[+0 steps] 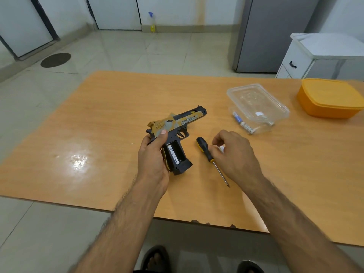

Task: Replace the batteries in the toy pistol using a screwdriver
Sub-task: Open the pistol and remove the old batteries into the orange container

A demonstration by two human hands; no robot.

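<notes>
Left hand (pixel 152 154) grips the toy pistol (pixel 175 134) around the back of the grip, thumb laid up on the slide near the hammer, fingers wrapped behind; this tilts the gun so the open battery compartment (pixel 175 154) faces up, cover off, one battery (pixel 173 154) seated on the palm side, slot beside it looks empty. Right hand (pixel 232 152) hovers just right of the pistol, fingers curled, pinching something small and white (pixel 222 148) at the fingertips, probably a battery on its way in, mostly hidden so cannot tell for sure. Just under those fingertips the screwdriver (pixel 208 154) lies flat on the table (pixel 98 134), handle toward the gun, tip toward the person, set down within reach for closing the cover later. Farther out past the right hand, a clear plastic container (pixel 256 107) holds spare batteries (pixel 242 123). Beyond it an orange lidded box (pixel 331 97) sits near the table corner. Cover and screw not visible.
</notes>
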